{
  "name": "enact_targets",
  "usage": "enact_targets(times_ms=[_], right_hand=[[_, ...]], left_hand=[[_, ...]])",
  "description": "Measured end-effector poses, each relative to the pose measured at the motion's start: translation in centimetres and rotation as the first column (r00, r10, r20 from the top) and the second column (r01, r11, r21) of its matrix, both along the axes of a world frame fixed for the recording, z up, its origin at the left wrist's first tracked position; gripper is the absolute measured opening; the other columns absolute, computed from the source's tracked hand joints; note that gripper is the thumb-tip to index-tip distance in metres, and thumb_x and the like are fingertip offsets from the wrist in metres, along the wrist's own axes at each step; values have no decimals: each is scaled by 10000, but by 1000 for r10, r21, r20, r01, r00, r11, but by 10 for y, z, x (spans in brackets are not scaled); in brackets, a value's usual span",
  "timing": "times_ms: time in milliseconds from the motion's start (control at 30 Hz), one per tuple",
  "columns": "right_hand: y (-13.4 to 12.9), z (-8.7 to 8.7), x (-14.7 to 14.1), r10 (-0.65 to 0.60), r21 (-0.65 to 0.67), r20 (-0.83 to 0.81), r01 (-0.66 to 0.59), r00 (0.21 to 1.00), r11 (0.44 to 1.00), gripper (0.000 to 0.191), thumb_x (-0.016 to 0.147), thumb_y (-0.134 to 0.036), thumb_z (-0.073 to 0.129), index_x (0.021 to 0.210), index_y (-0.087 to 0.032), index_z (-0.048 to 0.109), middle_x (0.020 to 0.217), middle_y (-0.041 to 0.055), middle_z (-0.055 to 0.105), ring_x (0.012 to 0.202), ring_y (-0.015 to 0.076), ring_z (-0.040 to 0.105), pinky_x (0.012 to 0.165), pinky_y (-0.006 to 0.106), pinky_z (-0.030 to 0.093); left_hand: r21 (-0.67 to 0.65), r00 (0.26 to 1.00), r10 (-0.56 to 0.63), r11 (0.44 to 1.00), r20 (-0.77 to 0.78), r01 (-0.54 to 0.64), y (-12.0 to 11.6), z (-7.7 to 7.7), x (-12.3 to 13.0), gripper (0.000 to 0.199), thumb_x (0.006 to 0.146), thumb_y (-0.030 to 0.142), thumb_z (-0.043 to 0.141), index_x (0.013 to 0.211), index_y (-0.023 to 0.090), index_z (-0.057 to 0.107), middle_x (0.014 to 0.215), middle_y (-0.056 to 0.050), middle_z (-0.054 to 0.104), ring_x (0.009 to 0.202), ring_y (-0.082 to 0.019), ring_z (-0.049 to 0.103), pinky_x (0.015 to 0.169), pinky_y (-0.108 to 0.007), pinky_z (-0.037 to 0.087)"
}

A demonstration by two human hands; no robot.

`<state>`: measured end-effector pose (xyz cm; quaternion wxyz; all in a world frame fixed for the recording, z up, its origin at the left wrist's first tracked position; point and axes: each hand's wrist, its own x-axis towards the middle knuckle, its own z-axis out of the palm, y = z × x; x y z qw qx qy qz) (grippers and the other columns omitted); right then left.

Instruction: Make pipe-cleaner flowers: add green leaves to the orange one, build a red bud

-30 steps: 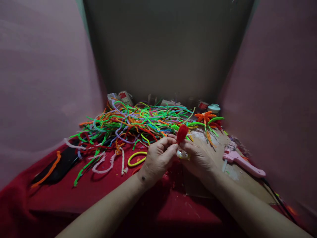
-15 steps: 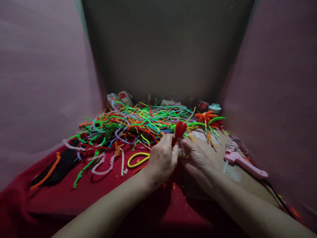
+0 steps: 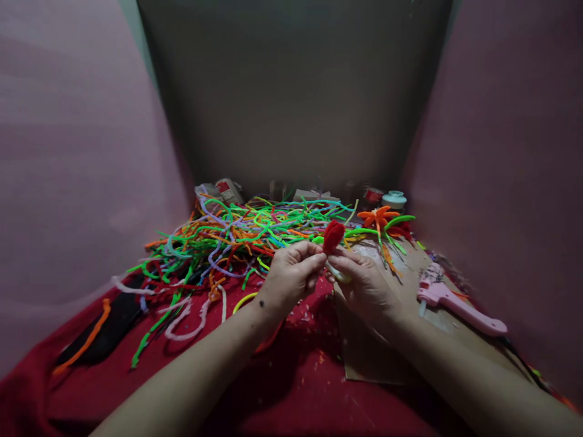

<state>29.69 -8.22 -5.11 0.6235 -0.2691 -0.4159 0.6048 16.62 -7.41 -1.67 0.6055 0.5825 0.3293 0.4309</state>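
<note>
A red fuzzy pipe-cleaner bud (image 3: 334,235) stands upright between my hands, its loops bunched together. At its lower left side, my left hand (image 3: 289,276) pinches the base with thumb and forefinger. My right hand (image 3: 368,288) is closed around the base from the other side. Under the right thumb sits a small pale, glossy thing (image 3: 337,273), too unclear to name. The fingers hide the lower end of the bud. Behind the hands lies a tangled heap of coloured pipe cleaners (image 3: 255,227), mostly green, orange and purple.
A pink glue gun (image 3: 460,306) lies on a cardboard sheet (image 3: 373,358) at right. An orange pipe-cleaner flower (image 3: 378,217) and a lidded jar (image 3: 394,199) are behind it. A black flat object (image 3: 98,331) rests on the red cloth (image 3: 182,400) at left.
The fingers have shifted on the red bud, which has turned and looks more closed. My left hand has opened up its grip into a thumb-and-finger pinch. The view has tilted slightly.
</note>
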Motion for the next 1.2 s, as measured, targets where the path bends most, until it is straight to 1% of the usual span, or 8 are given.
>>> enact_targets(times_ms=[100,233,400,633,767,933,1067,1200], right_hand=[[3,-4,2,-12,4,-4,12,1000,1000,149,677,-201,687,822,-206,721,784,-9,671,644,123,494,625,269,366],[4,-5,5,113,-49,-76,-117,991,992,137,658,-188,700,794,-200,712,753,-14,661,600,103,478,570,250,344],[1,0,8,170,-127,-60,-177,984,976,116,611,-202,752,713,-184,698,645,-23,633,569,101,492,605,260,366],[-2,-2,2,216,-153,-84,-227,973,962,225,645,-208,741,866,-183,711,698,-10,658,587,110,537,624,266,405],[-2,-9,0,175,-140,-105,-189,979,972,227,659,-237,739,880,-195,705,679,-12,651,544,113,529,559,258,392],[-4,-10,-5,127,-99,-91,-136,988,986,174,689,-303,722,828,-199,710,560,-33,570,490,111,446,490,257,331],[-7,-6,-7,20,-96,-103,-30,994,995,130,639,-279,762,736,-202,723,675,-19,621,589,118,463,571,268,350],[-10,-4,-8,-105,-85,-60,100,993,991,95,636,-250,760,722,-217,736,845,-6,645,750,151,514,695,284,384]], left_hand=[[-126,992,-65,989,104,78,2,-4,-2,175,749,294,633,739,159,523,480,88,424,340,-15,272,320,-130,225],[-226,973,-155,955,172,192,5,-9,-5,230,736,317,660,698,151,506,516,79,442,329,4,232,299,-120,244],[-321,907,-349,853,235,412,10,-16,-12,237,734,322,657,694,140,510,511,80,398,310,10,176,253,-121,260],[-342,879,-409,812,246,473,18,-24,-17,235,763,323,624,673,128,530,443,79,376,259,-16,272,243,-141,310],[-272,927,-343,887,149,372,14,-22,-13,263,760,341,627,646,117,547,427,54,451,291,-52,387,321,-195,417],[-61,994,-108,992,-26,107,5,-20,-5,223,779,317,602,679,120,573,581,-7,619,452,-82,551,474,-193,452],[85,996,28,996,-85,-21,0,-22,0,186,816,286,542,710,139,580,638,-3,634,579,-103,574,603,-215,463],[215,987,106,973,-121,-79,-4,-27,1,194,853,269,486,738,151,588,593,34,532,533,-77,467,529,-189,387]])
